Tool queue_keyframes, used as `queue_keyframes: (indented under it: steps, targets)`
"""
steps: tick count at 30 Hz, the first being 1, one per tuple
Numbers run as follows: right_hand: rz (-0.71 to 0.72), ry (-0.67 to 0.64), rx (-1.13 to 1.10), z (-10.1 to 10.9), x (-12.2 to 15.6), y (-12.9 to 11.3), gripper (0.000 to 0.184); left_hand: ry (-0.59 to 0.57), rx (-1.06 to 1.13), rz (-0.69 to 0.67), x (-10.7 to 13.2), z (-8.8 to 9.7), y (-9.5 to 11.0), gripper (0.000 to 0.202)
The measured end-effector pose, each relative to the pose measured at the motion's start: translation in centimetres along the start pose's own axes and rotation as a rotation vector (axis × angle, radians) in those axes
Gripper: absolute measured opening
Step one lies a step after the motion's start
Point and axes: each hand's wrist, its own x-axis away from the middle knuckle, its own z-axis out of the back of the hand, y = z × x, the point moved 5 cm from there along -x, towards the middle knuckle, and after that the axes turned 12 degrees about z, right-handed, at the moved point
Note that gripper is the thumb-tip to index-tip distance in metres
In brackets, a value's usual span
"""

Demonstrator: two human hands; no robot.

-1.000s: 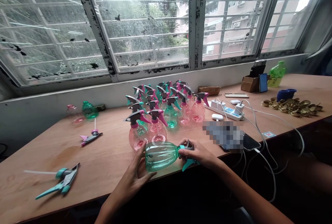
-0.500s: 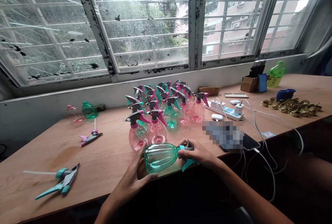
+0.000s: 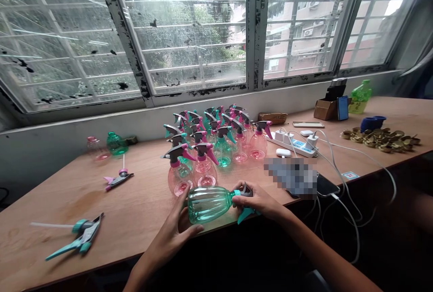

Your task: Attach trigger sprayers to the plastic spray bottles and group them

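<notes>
A clear green spray bottle (image 3: 209,205) lies sideways in the air at the table's front edge, its base to the left. My left hand (image 3: 181,220) wraps round the base end, thumb below and fingers behind. At the neck, my right hand (image 3: 259,199) grips the teal collar and grey spray head; the teal trigger (image 3: 246,214) points down beneath it. Just behind stand several pink and green spray bottles with heads fitted, the nearest a pink spray bottle (image 3: 181,177). On the left lie a teal spray head (image 3: 84,233) with its tube and a pink spray head (image 3: 120,178).
A pink bottle (image 3: 97,147) and a green bottle (image 3: 117,144) without heads stand at the back left. To the right are a power strip (image 3: 301,145) with cables, a phone (image 3: 327,184) and a pile of brass-coloured parts (image 3: 382,140). The wooden table (image 3: 142,220) ends just below my hands.
The green bottle has turned slightly about its length, and my left thumb has shifted a little. Both hands stay in nearly the same place.
</notes>
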Motion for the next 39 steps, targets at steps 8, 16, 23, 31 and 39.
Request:
queue_keyframes:
  steps: [8, 16, 23, 31, 39]
  targets:
    - [0.001, 0.0, -0.006, 0.05, -0.05, 0.06, 0.04, 0.138, -0.257, -0.108, -0.31, 0.71, -0.19, 0.086]
    - [0.007, -0.004, -0.01, -0.03, 0.0, -0.07, 0.037, 0.072, -0.098, -0.027, -0.12, 0.26, -0.05, 0.094]
    - [0.017, -0.011, -0.019, -0.02, -0.08, -0.04, 0.036, 0.111, -0.211, -0.067, -0.01, 0.52, 0.19, 0.084]
    - [0.039, -0.018, -0.032, 0.08, -0.09, 0.24, 0.031, 0.088, -0.124, -0.059, -0.05, 0.35, -0.2, 0.081]
    - [0.033, -0.016, -0.044, 0.09, -0.09, 0.43, 0.031, 0.149, -0.217, -0.069, -0.07, 0.76, -0.16, 0.093]
